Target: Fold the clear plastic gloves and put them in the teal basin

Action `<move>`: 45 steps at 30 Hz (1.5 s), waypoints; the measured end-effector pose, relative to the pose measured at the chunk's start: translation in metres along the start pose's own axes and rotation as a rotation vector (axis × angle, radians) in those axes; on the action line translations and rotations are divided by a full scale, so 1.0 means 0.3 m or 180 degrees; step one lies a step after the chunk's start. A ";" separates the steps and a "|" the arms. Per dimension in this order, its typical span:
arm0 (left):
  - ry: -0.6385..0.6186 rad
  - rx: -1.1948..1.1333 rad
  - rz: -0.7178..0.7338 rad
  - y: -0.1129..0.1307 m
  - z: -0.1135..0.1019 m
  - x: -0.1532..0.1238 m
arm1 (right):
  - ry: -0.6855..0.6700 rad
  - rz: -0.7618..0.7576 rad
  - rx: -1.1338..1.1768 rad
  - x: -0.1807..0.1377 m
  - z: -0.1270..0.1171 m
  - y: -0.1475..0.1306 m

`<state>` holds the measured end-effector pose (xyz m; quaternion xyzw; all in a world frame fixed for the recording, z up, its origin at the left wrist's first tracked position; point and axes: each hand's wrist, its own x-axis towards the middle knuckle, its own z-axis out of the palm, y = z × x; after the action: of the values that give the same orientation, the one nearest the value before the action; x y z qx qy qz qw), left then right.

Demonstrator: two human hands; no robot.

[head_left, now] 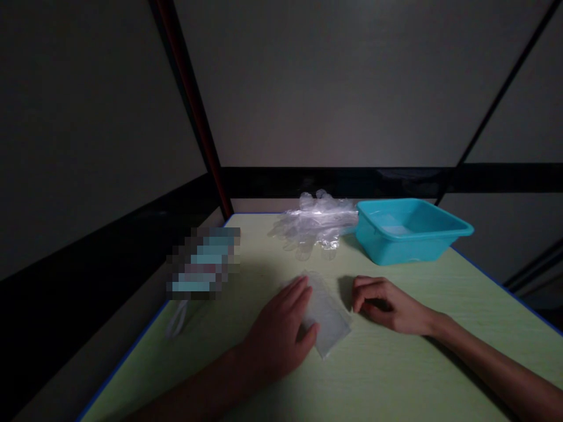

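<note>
My left hand [279,331] lies flat, fingers stretched out, on the left part of a folded clear plastic sheet [328,313] on the pale green table [396,375]. My right hand [387,305] rests on the table just right of the sheet, fingers curled downward with their tips near the sheet's right edge; nothing shows inside them. The sheet lies flat between both hands.
A heap of crumpled clear plastic gloves [319,223] lies at the table's far middle. A turquoise plastic basin [411,228] stands to its right. A blurred-out patch [204,264] covers something at the left edge, with a white loop [176,319] below it. Dark walls surround the table.
</note>
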<state>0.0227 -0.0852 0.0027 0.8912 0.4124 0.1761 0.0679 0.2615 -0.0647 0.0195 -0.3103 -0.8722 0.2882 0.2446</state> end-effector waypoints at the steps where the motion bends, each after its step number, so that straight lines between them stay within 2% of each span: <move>1: -0.0123 -0.0012 0.0073 0.008 0.001 -0.005 | -0.0040 -0.0030 -0.0027 0.001 -0.001 -0.001; 7: -0.0530 -0.0170 0.0354 0.020 -0.005 -0.016 | -0.0153 -0.0186 -0.0030 -0.008 -0.017 0.003; 16: -0.0632 -0.0220 0.0289 0.021 -0.014 -0.010 | -0.0427 -0.0633 -0.0836 -0.022 -0.035 0.002; 23: -0.1190 -0.0497 0.1137 0.014 -0.081 0.000 | -0.0746 -0.0579 -0.1094 -0.024 -0.043 -0.022; 27: -0.1322 -0.0464 0.1234 0.019 -0.095 0.004 | -0.0839 -0.0548 -0.1275 -0.025 -0.044 -0.024; 35: -0.1187 -0.0455 0.1198 0.021 -0.077 0.001 | -0.0775 -0.0635 -0.1242 -0.025 -0.040 -0.029; 45: -0.1264 -0.0360 0.1174 0.022 -0.063 0.007 | -0.0717 -0.0641 -0.1199 -0.026 -0.035 -0.018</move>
<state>0.0217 -0.0883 0.0226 0.9631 0.2113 0.0301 0.1638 0.2712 -0.0699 0.0287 -0.2279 -0.9589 0.1274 0.1111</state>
